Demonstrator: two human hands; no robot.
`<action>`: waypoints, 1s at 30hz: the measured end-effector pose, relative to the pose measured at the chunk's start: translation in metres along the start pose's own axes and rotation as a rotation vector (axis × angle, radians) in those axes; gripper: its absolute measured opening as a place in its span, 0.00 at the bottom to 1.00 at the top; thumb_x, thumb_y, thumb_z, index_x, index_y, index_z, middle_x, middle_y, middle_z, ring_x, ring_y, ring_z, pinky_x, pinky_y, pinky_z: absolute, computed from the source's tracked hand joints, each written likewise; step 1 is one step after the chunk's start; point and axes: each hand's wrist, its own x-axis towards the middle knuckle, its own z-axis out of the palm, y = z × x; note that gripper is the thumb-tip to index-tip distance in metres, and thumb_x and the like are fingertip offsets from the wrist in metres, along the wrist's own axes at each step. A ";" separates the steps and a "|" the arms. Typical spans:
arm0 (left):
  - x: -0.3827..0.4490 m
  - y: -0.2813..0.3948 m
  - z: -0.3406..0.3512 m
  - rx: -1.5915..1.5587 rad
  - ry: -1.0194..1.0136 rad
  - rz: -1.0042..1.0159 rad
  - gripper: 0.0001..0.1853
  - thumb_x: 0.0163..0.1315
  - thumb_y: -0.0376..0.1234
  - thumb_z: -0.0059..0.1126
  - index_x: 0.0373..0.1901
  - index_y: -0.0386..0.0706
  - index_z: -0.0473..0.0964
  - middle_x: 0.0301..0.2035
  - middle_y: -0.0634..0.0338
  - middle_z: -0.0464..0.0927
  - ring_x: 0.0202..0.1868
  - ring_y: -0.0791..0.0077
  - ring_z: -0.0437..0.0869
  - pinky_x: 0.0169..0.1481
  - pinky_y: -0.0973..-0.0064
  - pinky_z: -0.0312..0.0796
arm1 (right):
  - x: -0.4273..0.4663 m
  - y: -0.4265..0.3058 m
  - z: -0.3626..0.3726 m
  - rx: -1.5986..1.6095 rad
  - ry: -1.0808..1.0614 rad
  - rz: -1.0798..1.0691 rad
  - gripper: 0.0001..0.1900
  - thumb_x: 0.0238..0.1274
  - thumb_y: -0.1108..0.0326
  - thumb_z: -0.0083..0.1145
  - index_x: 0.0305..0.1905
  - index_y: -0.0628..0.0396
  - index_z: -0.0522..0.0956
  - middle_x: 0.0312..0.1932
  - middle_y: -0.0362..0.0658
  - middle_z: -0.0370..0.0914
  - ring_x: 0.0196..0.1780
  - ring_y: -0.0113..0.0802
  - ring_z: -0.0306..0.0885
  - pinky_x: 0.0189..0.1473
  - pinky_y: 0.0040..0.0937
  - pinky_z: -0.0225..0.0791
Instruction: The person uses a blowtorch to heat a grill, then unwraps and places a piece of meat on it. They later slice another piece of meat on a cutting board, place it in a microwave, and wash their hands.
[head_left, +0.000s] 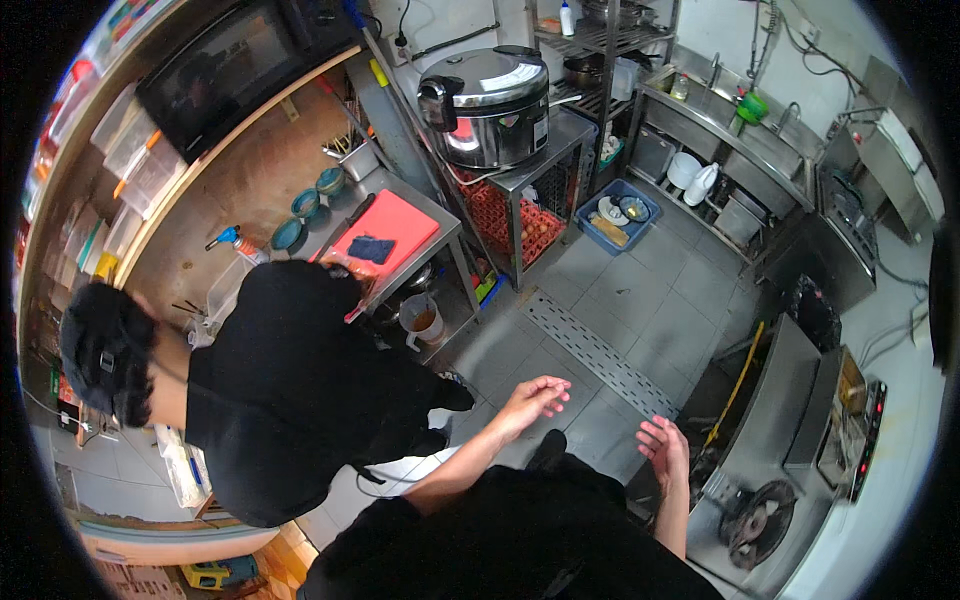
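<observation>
Held out over the tiled floor (637, 300), my left hand (534, 406) is empty, its fingers loosely curled and apart. My right hand (664, 448) is also empty with spread fingers, beside the front edge of the steel stove (780, 420). Between and beyond the hands runs a perforated metal drain cover (596, 351) set in the floor. A black gas burner (759, 523) sits on the stove, right of my right arm. Below my hands one dark shoe (549, 448) shows.
At left a co-worker in black (300, 397) leans toward a steel table (442, 240) with a red cutting board (401, 221), a knife (349, 225) and a dark cloth (371, 249). A large rice cooker (491, 112), a blue floor tub (637, 238) and steel sinks (735, 142) stand farther off.
</observation>
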 end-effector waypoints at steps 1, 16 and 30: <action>0.023 0.005 -0.001 0.004 0.018 -0.036 0.19 0.71 0.45 0.50 0.54 0.43 0.75 0.43 0.63 0.80 0.41 0.80 0.79 0.47 0.79 0.73 | 0.016 -0.017 -0.006 0.021 0.005 -0.014 0.21 0.68 0.53 0.53 0.56 0.57 0.72 0.47 0.48 0.81 0.43 0.39 0.82 0.40 0.34 0.74; 0.485 0.146 -0.028 0.139 0.239 -0.087 0.18 0.68 0.45 0.54 0.51 0.43 0.77 0.39 0.61 0.83 0.35 0.76 0.82 0.41 0.76 0.72 | 0.326 -0.286 -0.105 0.238 0.297 -0.269 0.26 0.67 0.52 0.54 0.63 0.55 0.67 0.49 0.49 0.78 0.44 0.39 0.80 0.43 0.36 0.73; 1.007 0.269 0.163 0.356 -0.215 -0.059 0.17 0.67 0.43 0.57 0.50 0.40 0.77 0.40 0.61 0.82 0.40 0.79 0.83 0.39 0.83 0.72 | 0.610 -0.487 -0.241 0.598 0.528 -0.221 0.24 0.65 0.52 0.56 0.59 0.57 0.72 0.49 0.50 0.78 0.46 0.43 0.80 0.44 0.39 0.73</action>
